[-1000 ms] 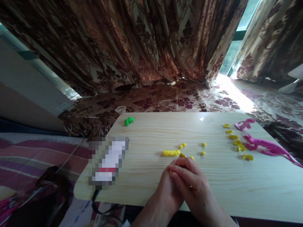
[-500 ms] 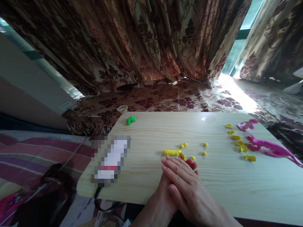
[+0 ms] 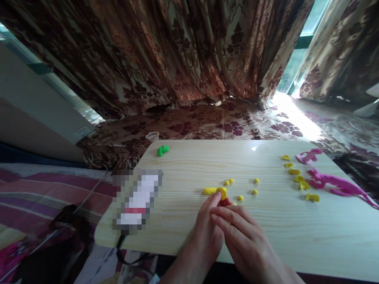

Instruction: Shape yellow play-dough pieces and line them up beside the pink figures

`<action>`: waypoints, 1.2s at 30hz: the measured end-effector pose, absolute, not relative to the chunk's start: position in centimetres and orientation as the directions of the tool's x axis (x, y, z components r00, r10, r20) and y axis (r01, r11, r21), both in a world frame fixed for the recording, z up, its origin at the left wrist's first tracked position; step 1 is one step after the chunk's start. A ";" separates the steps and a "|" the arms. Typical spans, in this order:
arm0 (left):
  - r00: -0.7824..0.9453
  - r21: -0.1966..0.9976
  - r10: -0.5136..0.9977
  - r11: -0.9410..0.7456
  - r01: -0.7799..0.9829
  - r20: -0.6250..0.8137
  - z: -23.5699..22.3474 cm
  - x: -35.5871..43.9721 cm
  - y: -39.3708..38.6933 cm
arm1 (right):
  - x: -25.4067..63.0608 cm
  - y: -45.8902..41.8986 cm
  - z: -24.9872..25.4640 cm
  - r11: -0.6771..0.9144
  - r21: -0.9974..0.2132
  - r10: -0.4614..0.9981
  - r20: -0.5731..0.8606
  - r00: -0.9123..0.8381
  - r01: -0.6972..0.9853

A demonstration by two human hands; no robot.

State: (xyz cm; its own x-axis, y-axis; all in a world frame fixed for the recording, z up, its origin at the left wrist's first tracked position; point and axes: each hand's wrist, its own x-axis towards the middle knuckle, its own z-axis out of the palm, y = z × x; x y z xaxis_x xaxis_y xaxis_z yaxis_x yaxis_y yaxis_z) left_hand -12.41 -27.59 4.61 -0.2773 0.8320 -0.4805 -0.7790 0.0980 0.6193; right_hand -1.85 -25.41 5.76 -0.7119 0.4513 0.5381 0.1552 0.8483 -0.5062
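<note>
My left hand is raised over the near part of the table, its fingertips closed on a flattened yellow clay piece. Against its palm side rests my right hand, fingers stretched out side by side and slightly bent; what lies beneath them is hidden. Just beyond the left fingertips is a yellow clay roll, partly covered by the flattened piece. Several small yellow clay balls are scattered around, among them one ball to the right and another ball near my right hand.
On the wooden table, several bent yellow clay pieces lie at right beside a pink animal figure and a lighter pink shape. A green clay piece sits far left. A pixelated object with a black strap is nearer.
My hands have come apart from being pressed flat together. The right hand has slid down and right, while the flattened yellow piece now shows at the left fingertips, slightly further left.
</note>
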 end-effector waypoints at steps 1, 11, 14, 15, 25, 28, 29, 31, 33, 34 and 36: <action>-0.270 0.620 0.834 0.107 -0.777 -0.482 4.8 -12.4 -27.5 | -1.8 -25.5 5.7 0.828 -0.538 0.481 0.535 -0.695 0.158; -0.308 0.810 0.898 0.085 -0.581 -0.315 4.3 -11.9 -27.9 | -0.7 -23.8 4.9 0.632 -0.743 0.755 0.525 -0.393 0.221; -0.296 0.849 0.911 0.100 -0.519 -0.288 4.6 -11.8 -28.2 | -0.3 -23.5 4.7 0.636 -0.730 0.752 0.513 -0.414 0.251; -0.288 0.852 0.914 0.104 -0.513 -0.285 4.7 -11.8 -28.2 | -0.2 -23.5 4.7 0.633 -0.729 0.755 0.507 -0.416 0.260; -0.300 0.860 0.905 0.123 -0.496 -0.303 5.5 -12.1 -28.3 | 0.0 -23.4 4.8 0.624 -0.711 0.768 0.484 -0.419 0.323; -0.288 0.831 0.894 0.146 -0.536 -0.343 5.4 -12.4 -28.2 | 0.1 -23.4 4.8 0.646 -0.694 0.746 0.485 -0.457 0.318; -0.267 0.808 0.891 0.163 -0.566 -0.367 5.3 -12.6 -28.1 | 0.2 -23.4 4.9 0.653 -0.688 0.740 0.490 -0.460 0.317; -0.204 0.742 0.885 0.203 -0.639 -0.417 5.2 -12.9 -28.1 | 0.4 -23.6 4.8 0.680 -0.658 0.723 0.525 -0.449 0.325; -0.146 0.676 0.885 0.222 -0.702 -0.442 5.1 -13.2 -28.1 | 0.6 -23.7 4.7 0.718 -0.602 0.693 0.562 -0.452 0.351; -0.124 0.651 0.888 0.223 -0.726 -0.442 5.1 -13.3 -28.2 | 0.7 -23.8 4.6 0.735 -0.571 0.676 0.571 -0.467 0.366; -0.090 0.619 0.898 0.222 -0.753 -0.431 5.0 -13.2 -28.2 | 0.7 -23.8 4.4 0.762 -0.516 0.647 0.575 -0.500 0.392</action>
State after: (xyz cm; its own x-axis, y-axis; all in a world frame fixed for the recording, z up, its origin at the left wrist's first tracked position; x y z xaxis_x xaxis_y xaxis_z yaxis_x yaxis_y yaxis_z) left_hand -13.25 -28.23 5.05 -0.0900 0.8977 -0.4313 -0.7533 0.2219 0.6191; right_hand 0.65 -23.82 4.45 -0.5002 0.6472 0.5752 0.3920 0.7616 -0.5161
